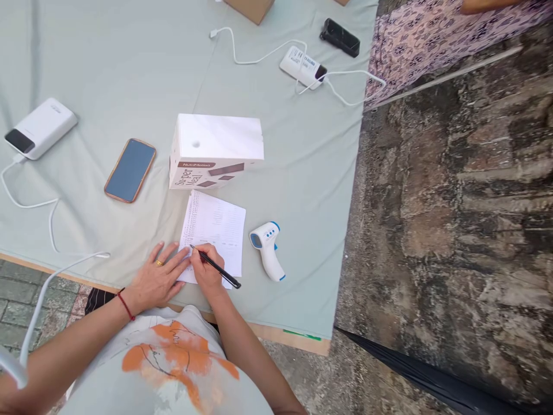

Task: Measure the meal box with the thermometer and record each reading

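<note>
A sheet of paper (222,222) with printed lines and handwriting down its left side lies near the table's front edge. My right hand (207,271) is closed round a black pen (218,268), its tip at the paper's left part. Flat on the cloth, my left hand (159,274) has its fingers spread, with the fingertips at the paper's left edge. Just behind the paper stands a white box (218,138) marked "Super Meal". To the right of the paper lies a white and blue infrared thermometer (268,251).
A smartphone (130,170) and a white power bank (41,128) with a cable lie on the left. At the back right are another white power bank (298,64), its cable, and a black device (340,37). A cardboard box (250,8) stands behind. The pale green tablecloth (302,173) ends beside a stone wall (453,202).
</note>
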Action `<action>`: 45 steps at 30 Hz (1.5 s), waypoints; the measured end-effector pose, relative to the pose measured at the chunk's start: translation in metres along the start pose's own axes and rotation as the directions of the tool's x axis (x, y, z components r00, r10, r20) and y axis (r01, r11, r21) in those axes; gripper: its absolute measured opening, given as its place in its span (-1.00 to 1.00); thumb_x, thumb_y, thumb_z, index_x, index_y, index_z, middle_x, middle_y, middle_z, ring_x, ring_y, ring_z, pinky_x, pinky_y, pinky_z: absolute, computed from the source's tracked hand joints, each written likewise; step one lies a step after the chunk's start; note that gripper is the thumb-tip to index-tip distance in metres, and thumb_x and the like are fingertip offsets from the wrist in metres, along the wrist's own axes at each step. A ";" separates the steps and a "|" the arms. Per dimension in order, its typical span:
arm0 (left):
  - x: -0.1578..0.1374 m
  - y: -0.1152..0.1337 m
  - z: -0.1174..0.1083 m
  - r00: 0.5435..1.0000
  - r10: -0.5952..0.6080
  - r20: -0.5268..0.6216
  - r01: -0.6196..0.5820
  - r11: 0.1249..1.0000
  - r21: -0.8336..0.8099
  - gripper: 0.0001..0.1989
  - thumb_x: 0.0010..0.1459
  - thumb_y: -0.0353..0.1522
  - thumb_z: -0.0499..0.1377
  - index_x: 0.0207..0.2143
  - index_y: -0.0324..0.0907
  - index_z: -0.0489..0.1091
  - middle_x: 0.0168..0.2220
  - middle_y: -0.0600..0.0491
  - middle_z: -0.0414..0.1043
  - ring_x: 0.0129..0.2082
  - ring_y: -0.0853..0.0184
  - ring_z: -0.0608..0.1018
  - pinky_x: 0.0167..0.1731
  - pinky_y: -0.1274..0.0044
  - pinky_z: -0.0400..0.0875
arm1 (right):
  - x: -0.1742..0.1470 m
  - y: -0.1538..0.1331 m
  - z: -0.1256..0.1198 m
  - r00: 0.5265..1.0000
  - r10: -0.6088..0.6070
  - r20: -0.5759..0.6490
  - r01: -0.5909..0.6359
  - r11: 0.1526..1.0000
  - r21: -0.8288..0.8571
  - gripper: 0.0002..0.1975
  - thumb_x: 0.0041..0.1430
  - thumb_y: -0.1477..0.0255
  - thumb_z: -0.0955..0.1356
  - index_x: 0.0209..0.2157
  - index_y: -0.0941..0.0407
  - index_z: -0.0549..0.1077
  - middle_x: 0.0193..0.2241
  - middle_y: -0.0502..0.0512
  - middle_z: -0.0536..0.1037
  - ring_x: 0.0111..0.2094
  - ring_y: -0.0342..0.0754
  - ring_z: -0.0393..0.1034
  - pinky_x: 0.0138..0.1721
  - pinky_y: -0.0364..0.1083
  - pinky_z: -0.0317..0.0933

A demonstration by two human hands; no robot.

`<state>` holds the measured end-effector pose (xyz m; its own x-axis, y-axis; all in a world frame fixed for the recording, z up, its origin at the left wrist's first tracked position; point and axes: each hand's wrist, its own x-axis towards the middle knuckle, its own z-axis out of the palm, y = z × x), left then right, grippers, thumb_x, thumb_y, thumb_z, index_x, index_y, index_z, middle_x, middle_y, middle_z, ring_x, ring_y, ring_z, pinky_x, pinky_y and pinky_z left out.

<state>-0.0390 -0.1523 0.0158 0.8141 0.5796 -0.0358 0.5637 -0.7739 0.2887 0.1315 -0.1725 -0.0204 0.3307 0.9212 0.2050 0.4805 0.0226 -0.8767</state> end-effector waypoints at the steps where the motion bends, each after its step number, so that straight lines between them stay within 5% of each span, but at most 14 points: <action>1: 0.000 0.000 0.000 1.000 0.000 0.001 0.000 1.000 0.001 -0.47 0.33 -0.19 0.05 0.28 -0.17 0.23 0.33 -0.06 0.19 0.33 0.01 0.20 0.31 0.11 -0.01 | 0.000 0.000 0.000 1.000 -0.006 0.002 0.006 1.000 0.002 -0.87 0.23 0.42 0.28 -0.43 0.06 0.36 -0.54 -0.07 0.43 -0.50 -0.13 0.32 -0.43 -0.14 0.24; 37: 0.000 -0.001 0.000 1.000 -0.002 -0.019 0.001 1.000 -0.005 -0.47 0.32 -0.19 0.05 0.29 -0.16 0.23 0.32 -0.06 0.20 0.33 0.02 0.19 0.31 0.13 -0.04 | -0.002 -0.001 0.000 0.995 0.081 -0.055 -0.082 0.997 -0.007 -0.84 0.24 0.39 0.26 -0.44 0.06 0.33 -0.55 -0.08 0.39 -0.49 -0.12 0.29 -0.41 -0.12 0.25; 41: 0.000 -0.001 0.001 1.000 -0.002 -0.027 0.002 1.000 -0.014 -0.50 0.32 -0.20 0.06 0.25 -0.16 0.27 0.32 -0.05 0.20 0.32 0.02 0.21 0.31 0.12 -0.01 | 0.004 -0.002 -0.013 0.997 -0.012 -0.077 0.009 0.999 -0.036 -0.86 0.31 0.42 0.23 -0.27 0.06 0.41 -0.37 0.03 0.47 -0.30 -0.07 0.40 -0.21 -0.05 0.35; 45: -0.002 -0.003 0.000 0.998 -0.009 -0.061 0.003 0.995 -0.097 -0.53 0.30 -0.18 0.09 0.19 -0.19 0.32 0.28 -0.09 0.25 0.31 -0.01 0.21 0.29 0.07 0.05 | 0.018 0.017 -0.036 0.981 -0.195 -0.006 0.188 0.952 -0.243 -0.72 0.35 0.47 0.20 0.00 0.04 0.42 -0.17 0.15 0.45 -0.11 0.01 0.41 -0.09 0.03 0.37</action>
<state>-0.0419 -0.1509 0.0148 0.7989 0.6012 0.0204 0.5500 -0.7437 0.3800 0.1750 -0.1692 -0.0158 0.2352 0.8969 0.3745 0.7166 0.1003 -0.6902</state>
